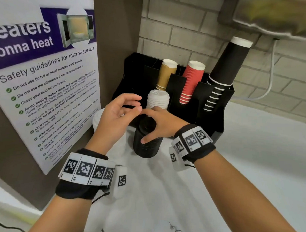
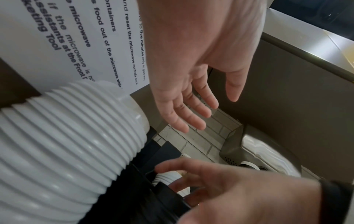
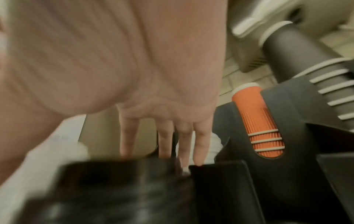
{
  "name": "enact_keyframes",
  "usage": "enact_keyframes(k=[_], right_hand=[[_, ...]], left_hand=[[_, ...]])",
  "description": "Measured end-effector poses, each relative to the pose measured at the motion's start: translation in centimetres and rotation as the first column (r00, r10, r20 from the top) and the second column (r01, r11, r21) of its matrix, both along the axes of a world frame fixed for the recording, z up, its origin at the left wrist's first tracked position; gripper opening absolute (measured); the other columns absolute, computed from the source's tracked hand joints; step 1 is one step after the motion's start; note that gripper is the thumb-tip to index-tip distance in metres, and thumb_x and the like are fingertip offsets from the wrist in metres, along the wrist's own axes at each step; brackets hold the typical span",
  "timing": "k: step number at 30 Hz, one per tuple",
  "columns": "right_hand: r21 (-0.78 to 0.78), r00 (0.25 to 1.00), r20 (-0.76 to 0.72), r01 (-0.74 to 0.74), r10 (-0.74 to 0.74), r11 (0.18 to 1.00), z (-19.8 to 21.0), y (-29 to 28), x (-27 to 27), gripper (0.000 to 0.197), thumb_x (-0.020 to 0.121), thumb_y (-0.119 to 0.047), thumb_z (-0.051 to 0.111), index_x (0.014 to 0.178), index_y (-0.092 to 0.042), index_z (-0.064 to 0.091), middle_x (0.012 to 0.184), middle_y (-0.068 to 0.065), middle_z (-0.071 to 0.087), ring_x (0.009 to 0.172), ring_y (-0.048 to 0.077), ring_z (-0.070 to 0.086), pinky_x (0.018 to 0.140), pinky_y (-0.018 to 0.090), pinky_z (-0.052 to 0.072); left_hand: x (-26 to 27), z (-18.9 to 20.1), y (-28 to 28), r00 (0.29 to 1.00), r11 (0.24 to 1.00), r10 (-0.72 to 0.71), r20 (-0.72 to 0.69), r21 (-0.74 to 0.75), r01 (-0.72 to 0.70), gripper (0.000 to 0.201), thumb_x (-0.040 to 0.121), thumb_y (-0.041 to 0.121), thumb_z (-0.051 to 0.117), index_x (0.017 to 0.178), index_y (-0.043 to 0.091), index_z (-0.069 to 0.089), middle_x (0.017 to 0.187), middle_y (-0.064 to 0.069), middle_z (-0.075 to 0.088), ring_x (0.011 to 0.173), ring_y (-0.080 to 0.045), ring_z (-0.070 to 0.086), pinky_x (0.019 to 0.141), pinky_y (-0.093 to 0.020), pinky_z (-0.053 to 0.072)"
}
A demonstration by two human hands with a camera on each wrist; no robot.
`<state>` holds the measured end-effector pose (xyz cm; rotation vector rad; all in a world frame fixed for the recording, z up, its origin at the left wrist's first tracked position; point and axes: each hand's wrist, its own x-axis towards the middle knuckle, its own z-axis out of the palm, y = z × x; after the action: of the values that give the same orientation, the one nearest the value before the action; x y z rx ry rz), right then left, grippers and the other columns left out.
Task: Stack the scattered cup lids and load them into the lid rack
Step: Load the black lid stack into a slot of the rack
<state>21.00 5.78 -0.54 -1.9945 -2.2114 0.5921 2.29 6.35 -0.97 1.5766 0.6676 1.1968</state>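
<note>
A stack of black lids [image 1: 146, 142] stands on the white tabletop [image 1: 253, 156], just in front of the black lid rack [image 1: 211, 108]. The right hand [image 1: 158, 125] holds it, palm on top, thumb against the side, fingers [image 3: 199, 144] reaching over the far edge. The left hand [image 1: 116, 117] hovers beside it, fingers [image 2: 191, 115] loosely spread, holding nothing. A stack of white lids [image 1: 157, 100] sits in the rack directly behind; another white stack [image 2: 67, 136] stands at left by the microwave poster [image 1: 44, 74]. Tan cups [image 1: 166, 74], red cups [image 1: 192, 82] and black cups [image 1: 225, 66] fill the rack's rear slots.
</note>
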Motion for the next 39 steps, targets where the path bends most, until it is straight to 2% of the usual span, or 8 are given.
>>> enact_keyframes(k=[7, 11, 15, 17, 20, 23, 28, 39], right_hand=[[-0.018, 0.999, 0.018, 0.036, -0.036, 0.999, -1.2, 0.3, -0.4, 0.088, 0.068, -0.042, 0.081, 0.142, -0.036, 0.034, 0.122, 0.003, 0.042, 0.114, 0.026, 0.048, 0.096, 0.046, 0.048], [0.170, 0.971, -0.228, 0.108, -0.068, 0.980, 0.4, -0.8, 0.5, 0.080, 0.068, -0.039, 0.082, 0.137, -0.034, 0.042, 0.126, 0.001, 0.047, 0.117, 0.021, 0.049, 0.102, 0.047, 0.042], [0.202, 0.682, -0.730, 0.150, 0.047, 0.968, 2.0, -3.7, 0.4, 0.070, 0.071, -0.030, 0.081, 0.132, -0.034, 0.048, 0.126, 0.006, 0.056, 0.112, 0.023, 0.060, 0.100, 0.046, 0.048], [0.177, 0.548, -0.833, 0.134, 0.076, 0.975, 2.0, -4.8, -0.2, 0.068, 0.070, -0.030, 0.080, 0.131, -0.033, 0.048, 0.124, 0.015, 0.058, 0.109, 0.031, 0.062, 0.098, 0.051, 0.049], [0.176, 0.478, -0.875, 0.153, 0.084, 0.972, 1.6, -5.8, -0.4, 0.068, 0.072, -0.026, 0.078, 0.133, -0.026, 0.049, 0.125, 0.016, 0.059, 0.114, 0.034, 0.059, 0.102, 0.058, 0.043], [0.151, 0.458, -0.886, 0.148, 0.068, 0.977, 1.4, -6.6, 0.5, 0.070, 0.076, -0.018, 0.075, 0.139, -0.021, 0.045, 0.126, 0.014, 0.059, 0.118, 0.031, 0.058, 0.102, 0.054, 0.044], [0.124, 0.489, -0.872, 0.182, 0.020, 0.975, 1.8, -7.5, 1.5, 0.066, 0.076, -0.009, 0.073, 0.136, -0.022, 0.049, 0.120, 0.010, 0.064, 0.111, 0.026, 0.063, 0.087, 0.039, 0.055], [0.193, 0.484, -0.873, 0.234, 0.058, 0.953, 2.6, -7.6, 1.3, 0.060, 0.071, -0.009, 0.080, 0.125, -0.022, 0.056, 0.109, 0.013, 0.066, 0.098, 0.022, 0.068, 0.081, 0.034, 0.056]], left_hand=[[-0.5, 0.0, -0.5, 1.000, 1.000, 0.001, -0.001, -0.006, -0.001, 0.023, 0.092, 0.011, 0.063, 0.107, 0.028, 0.064, 0.099, 0.006, 0.065, 0.096, -0.029, 0.065, 0.090, -0.033, 0.054], [-0.6, -0.2, -0.5, 0.998, 0.999, 0.033, -0.044, 0.020, -0.033, 0.031, 0.088, 0.016, 0.068, 0.113, 0.034, 0.061, 0.115, 0.011, 0.061, 0.098, -0.002, 0.062, 0.083, -0.014, 0.048], [0.1, -0.5, -1.0, 0.987, 0.993, -0.122, -0.104, -0.015, 0.121, 0.077, 0.065, 0.039, 0.081, 0.132, 0.049, 0.043, 0.143, 0.017, 0.042, 0.128, -0.003, 0.046, 0.098, -0.024, 0.045], [0.9, -0.7, -1.5, 0.970, 0.970, -0.242, -0.023, -0.031, 0.241, 0.091, 0.062, 0.032, 0.089, 0.134, 0.054, 0.038, 0.146, 0.020, 0.039, 0.132, -0.009, 0.046, 0.102, -0.032, 0.046], [1.7, -0.8, -1.9, 0.964, 0.965, -0.262, 0.046, 0.011, 0.262, 0.087, 0.063, 0.025, 0.086, 0.130, 0.058, 0.043, 0.135, 0.031, 0.048, 0.122, -0.004, 0.055, 0.089, -0.025, 0.053], [1.8, -0.9, -2.0, 0.968, 0.970, -0.242, 0.064, 0.006, 0.242, 0.086, 0.058, 0.026, 0.088, 0.127, 0.057, 0.047, 0.134, 0.027, 0.050, 0.119, -0.005, 0.057, 0.084, -0.025, 0.055], [2.3, -0.8, -2.7, 0.963, 0.962, -0.268, 0.031, -0.037, 0.269, 0.093, 0.057, 0.022, 0.087, 0.136, 0.043, 0.044, 0.145, 0.008, 0.042, 0.122, -0.010, 0.055, 0.090, -0.038, 0.056], [3.1, -0.6, -2.7, 0.957, 0.955, -0.290, 0.006, -0.060, 0.290, 0.093, 0.060, 0.026, 0.082, 0.135, 0.052, 0.035, 0.151, 0.011, 0.035, 0.138, -0.013, 0.040, 0.109, -0.041, 0.041]])
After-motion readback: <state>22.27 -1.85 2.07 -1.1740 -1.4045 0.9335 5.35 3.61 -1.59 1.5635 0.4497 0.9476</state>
